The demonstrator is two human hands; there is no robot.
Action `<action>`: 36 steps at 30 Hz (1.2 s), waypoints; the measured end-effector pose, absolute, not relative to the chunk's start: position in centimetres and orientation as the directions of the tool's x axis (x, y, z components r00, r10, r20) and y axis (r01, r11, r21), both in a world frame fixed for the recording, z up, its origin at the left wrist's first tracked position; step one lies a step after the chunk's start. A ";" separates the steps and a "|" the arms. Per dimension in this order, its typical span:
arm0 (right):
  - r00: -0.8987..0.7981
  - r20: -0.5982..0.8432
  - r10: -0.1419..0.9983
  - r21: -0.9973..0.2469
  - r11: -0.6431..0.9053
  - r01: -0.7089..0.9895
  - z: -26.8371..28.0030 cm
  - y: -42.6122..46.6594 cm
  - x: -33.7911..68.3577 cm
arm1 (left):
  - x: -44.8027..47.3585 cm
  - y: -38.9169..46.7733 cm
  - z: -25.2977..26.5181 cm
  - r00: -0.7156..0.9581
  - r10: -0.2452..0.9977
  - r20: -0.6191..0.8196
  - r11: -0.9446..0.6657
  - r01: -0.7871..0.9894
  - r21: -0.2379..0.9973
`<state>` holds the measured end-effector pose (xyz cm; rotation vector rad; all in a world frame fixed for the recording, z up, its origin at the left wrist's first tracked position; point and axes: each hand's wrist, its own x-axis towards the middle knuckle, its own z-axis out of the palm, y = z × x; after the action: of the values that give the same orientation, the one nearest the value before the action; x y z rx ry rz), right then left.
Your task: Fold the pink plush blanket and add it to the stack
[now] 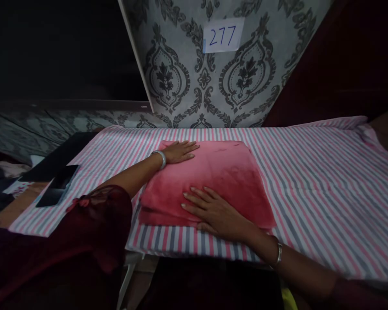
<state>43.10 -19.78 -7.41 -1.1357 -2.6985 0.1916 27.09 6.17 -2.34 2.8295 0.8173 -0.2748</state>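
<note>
A folded plush blanket [226, 172], shading from pink to deep red, lies flat in the middle of a striped cloth [317, 181]. My left hand [180, 151] rests palm down near its far left corner, fingers stretched out and a bangle on the wrist. Lower down, my right hand [215, 213] is spread flat over the near edge, its thumb close to the blanket's border. Neither hand grasps anything. Layered folds show at the blanket's near left side.
A dark phone-like slab [58, 187] lies at the cloth's left end. Behind stand a patterned wall with a paper [224, 35] reading 277, a black screen [61, 51] at upper left and a dark red panel [342, 64] at right.
</note>
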 end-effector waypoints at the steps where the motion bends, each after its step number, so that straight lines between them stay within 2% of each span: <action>1: -0.682 0.144 0.717 -0.196 0.696 0.691 -7.4 -19.8 43.1 | 27.0 6.7 -2.4 0.818 0.529 -0.224 -0.814 0.564 0.138; 4: -0.675 0.161 0.720 -0.192 0.694 0.694 -7.5 -19.6 43.0 | 26.6 7.5 -2.4 0.788 0.584 -0.196 -0.776 0.612 0.150; 8: -0.668 0.164 0.726 -0.203 0.687 0.698 -7.8 -19.7 43.2 | 25.9 6.6 -1.7 0.747 0.641 -0.177 -0.743 0.662 0.099; 12: -0.657 0.185 0.731 -0.238 0.682 0.692 -7.3 -19.8 43.6 | 23.6 3.9 -0.6 0.753 0.647 -0.120 -0.747 0.657 0.099; 16: -0.665 0.228 0.712 -0.300 0.701 0.647 -4.3 -18.4 41.8 | 19.7 -0.6 0.1 0.775 0.627 -0.070 -0.738 0.621 0.264; 19: -0.738 0.249 0.627 -0.319 0.773 0.549 -2.5 -16.3 38.7 | 17.0 -4.3 0.4 0.759 0.651 -0.003 -0.689 0.594 0.415; 22: -0.825 0.227 0.517 -0.309 0.842 0.442 -3.3 -14.3 35.6 | 15.4 -7.2 0.6 0.779 0.624 0.056 -0.709 0.534 0.460; 24: -0.858 0.187 0.478 -0.306 0.858 0.412 -5.0 -13.7 34.4 | 15.2 -8.4 0.3 0.832 0.551 0.067 -0.763 0.469 0.444; 28: -0.835 0.088 0.543 -0.360 0.799 0.482 -7.5 -14.0 33.8 | 16.3 -8.7 -1.5 0.937 0.350 -0.004 -0.875 0.328 0.355; 31: -0.839 0.090 0.537 -0.414 0.786 0.459 -7.4 -14.2 34.1 | 17.4 -6.6 -2.9 0.969 0.244 -0.028 -0.930 0.242 0.277; 33: -0.861 0.130 0.492 -0.428 0.811 0.399 -6.9 -14.1 34.2 | 18.1 -4.3 -3.2 0.973 0.228 -0.025 -0.945 0.228 0.234; 36: -0.872 0.169 0.460 -0.421 0.833 0.359 -6.3 -14.0 34.3 | 19.1 0.0 -3.2 0.950 0.308 -0.045 -0.936 0.312 0.166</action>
<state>34.26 -13.96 -6.32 -0.6265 -2.7507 0.5564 19.11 -0.03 -3.17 2.9323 0.4697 -0.0271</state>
